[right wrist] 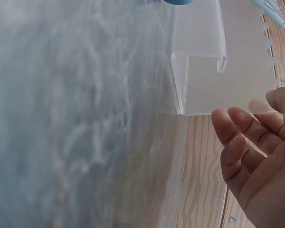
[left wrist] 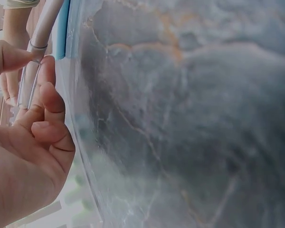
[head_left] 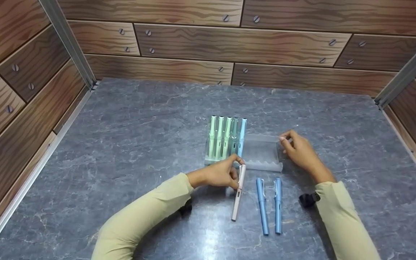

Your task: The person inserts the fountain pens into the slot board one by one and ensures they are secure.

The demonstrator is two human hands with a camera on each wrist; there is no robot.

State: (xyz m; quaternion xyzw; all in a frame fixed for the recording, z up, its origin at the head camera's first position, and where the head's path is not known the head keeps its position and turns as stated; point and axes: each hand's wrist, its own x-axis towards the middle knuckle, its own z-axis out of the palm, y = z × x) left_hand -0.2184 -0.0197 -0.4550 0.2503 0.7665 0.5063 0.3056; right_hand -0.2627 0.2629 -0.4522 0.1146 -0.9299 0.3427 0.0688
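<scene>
My left hand [head_left: 222,174] pinches a pale pinkish pen [head_left: 236,206] between thumb and fingers near its clip end, just in front of the pen tray. In the left wrist view, the wire clip of that pen [left wrist: 48,21] lies between the fingers. My right hand [head_left: 300,151] pinches the right edge of the clear plastic tray [head_left: 262,151], with a fingertip showing through the plastic in the right wrist view. Several light green pens [head_left: 212,139], a dark green pen [head_left: 235,131] and a light blue pen [head_left: 243,130] stand side by side in the tray's left half.
Two blue pens, one on the left [head_left: 262,207] and one on the right [head_left: 278,207], lie on the grey marbled table [head_left: 150,122] in front of the tray. Wood-patterned panels [head_left: 193,39] enclose the table at the back and sides.
</scene>
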